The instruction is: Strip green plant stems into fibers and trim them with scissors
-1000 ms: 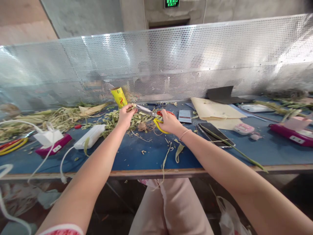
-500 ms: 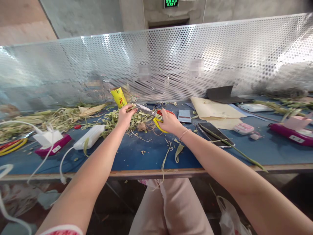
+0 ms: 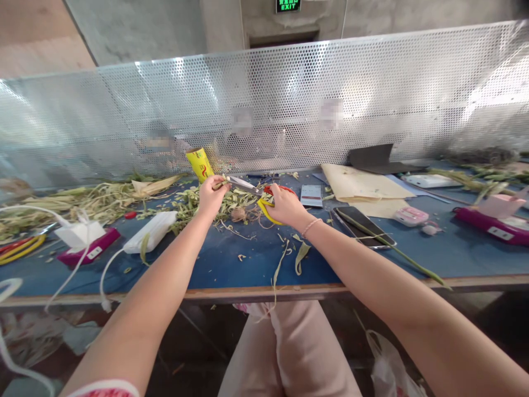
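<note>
My right hand (image 3: pixel 285 205) is closed round the red and yellow handles of a pair of scissors (image 3: pixel 265 204). The blades point left and reach my left hand (image 3: pixel 212 193). That hand pinches a small piece of pale green plant stalk (image 3: pixel 225 180), mostly hidden by the fingers, right at the blade tips. Beneath both hands lies a heap of cut plant scraps (image 3: pixel 231 204) with a ball of brown twine (image 3: pixel 238 214) in it. Just behind my left hand a yellow tube (image 3: pixel 199 164) stands tilted.
Dry stalks (image 3: pixel 107 199) cover the left side, near a white power bank (image 3: pixel 151 231), a purple power strip (image 3: pixel 88 251) and other scissors (image 3: pixel 22 249). On the right lie a phone (image 3: pixel 363 227), brown paper (image 3: pixel 363 184) and a pink case (image 3: pixel 411 216). A perforated metal screen (image 3: pixel 281 82) stands behind.
The scissor blades look slightly closer together at the piece in my left hand. Otherwise hands and objects keep nearly the same places, with only a slight shift of view.
</note>
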`<state>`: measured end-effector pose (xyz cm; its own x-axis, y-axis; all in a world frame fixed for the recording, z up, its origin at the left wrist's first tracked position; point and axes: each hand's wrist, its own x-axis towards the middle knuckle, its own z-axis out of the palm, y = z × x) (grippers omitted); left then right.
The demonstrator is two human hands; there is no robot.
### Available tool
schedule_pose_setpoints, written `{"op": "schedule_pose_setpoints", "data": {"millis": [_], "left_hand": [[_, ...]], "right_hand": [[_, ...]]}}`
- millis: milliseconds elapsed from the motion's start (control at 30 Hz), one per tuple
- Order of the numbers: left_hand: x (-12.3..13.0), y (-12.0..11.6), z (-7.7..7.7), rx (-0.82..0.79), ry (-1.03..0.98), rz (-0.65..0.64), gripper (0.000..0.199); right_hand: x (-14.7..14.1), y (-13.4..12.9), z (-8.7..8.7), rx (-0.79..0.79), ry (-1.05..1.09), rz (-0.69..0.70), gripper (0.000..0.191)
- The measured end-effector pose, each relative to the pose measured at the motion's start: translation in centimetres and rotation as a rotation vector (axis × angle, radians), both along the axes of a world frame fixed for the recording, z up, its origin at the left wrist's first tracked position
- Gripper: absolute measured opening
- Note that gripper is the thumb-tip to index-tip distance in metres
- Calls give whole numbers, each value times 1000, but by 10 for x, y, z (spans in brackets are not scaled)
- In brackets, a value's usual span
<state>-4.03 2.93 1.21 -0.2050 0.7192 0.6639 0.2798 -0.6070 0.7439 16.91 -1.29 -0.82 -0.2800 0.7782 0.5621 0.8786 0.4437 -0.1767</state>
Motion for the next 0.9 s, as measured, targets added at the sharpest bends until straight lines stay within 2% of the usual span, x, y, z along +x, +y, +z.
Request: {"op": "schedule_pose_setpoints", "data": {"millis": [100,500,767,900], "left_hand": [[-1,1,0,14,35,40,18],[1,-1,1,11,62,38,18],[3,-4,2,-14,68,92,16],[3,-3,1,-18,88,64,16]], "right_hand": [[0,0,0,5,-13,-10,32],[-1,-4,4,-19,-24,-23,34],[-2,-4,4,-27,-17,-6,34],[-2,-4,4,-33,-20,-9,33]]}}
